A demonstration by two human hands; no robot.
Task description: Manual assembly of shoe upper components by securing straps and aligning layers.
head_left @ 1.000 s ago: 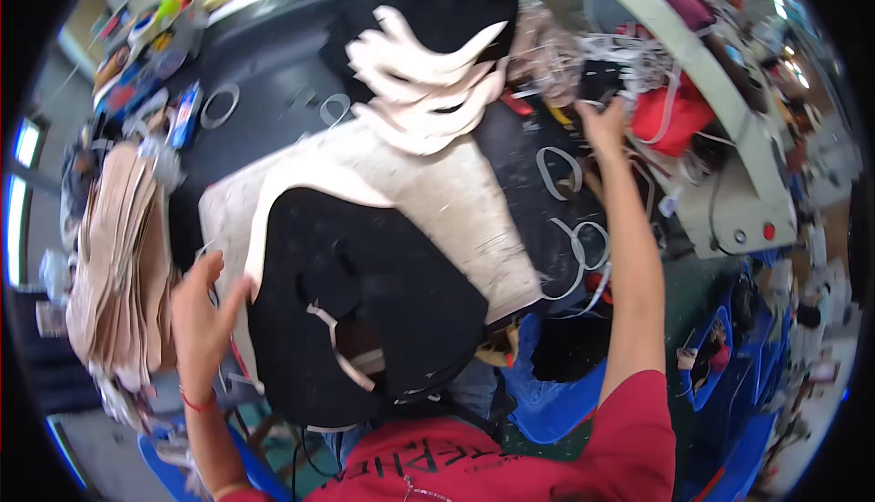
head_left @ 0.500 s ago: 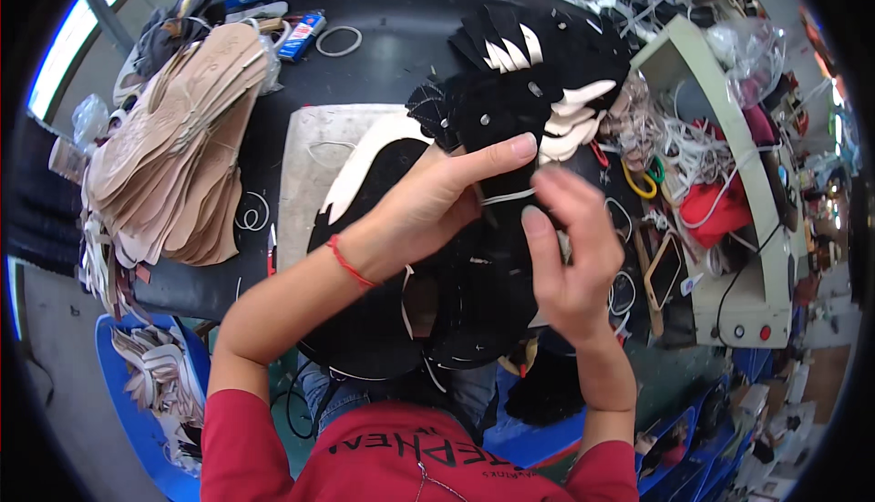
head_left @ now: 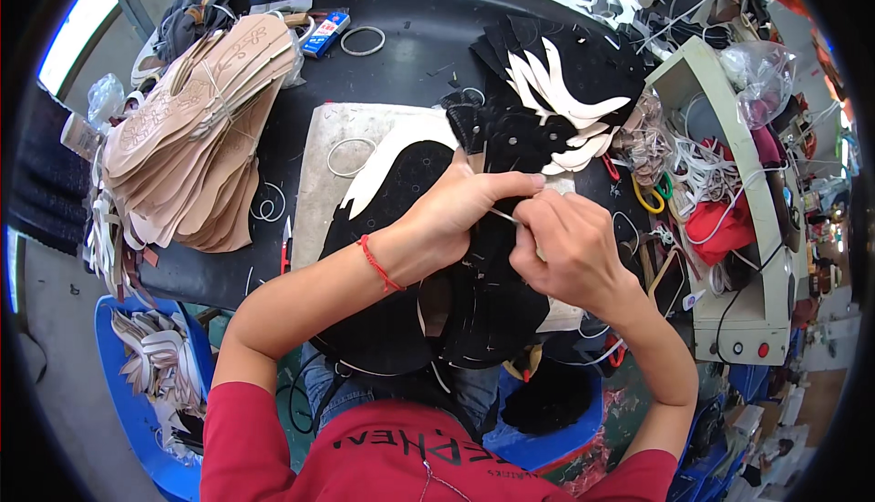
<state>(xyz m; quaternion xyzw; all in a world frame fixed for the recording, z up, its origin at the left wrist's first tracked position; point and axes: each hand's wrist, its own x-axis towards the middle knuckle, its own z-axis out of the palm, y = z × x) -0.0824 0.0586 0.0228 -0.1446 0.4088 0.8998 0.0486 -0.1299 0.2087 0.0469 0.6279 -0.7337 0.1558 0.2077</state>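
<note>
the left hand, a red string around its wrist, lies curled over a black perforated fabric shoe-upper piece, its fingertips meeting those of the right hand at the middle of the bench. both hands are pinched together on a thin pale strip held between them, just above the black piece, which hangs over the near edge of the black worktable toward the person's lap. under it sits a worn beige cutting board, its left and top margins bare apart from a wire ring. beyond the fingers, a fan of black and white cut shoe pieces crowds the far right of the board. to the left, well apart, a tall stack of tan embossed leather soles fills that side to the table edge. to the right, a grey-green machine housing with tangled cords closes in near the right wrist. the bare tabletop lies at the far middle.
</note>
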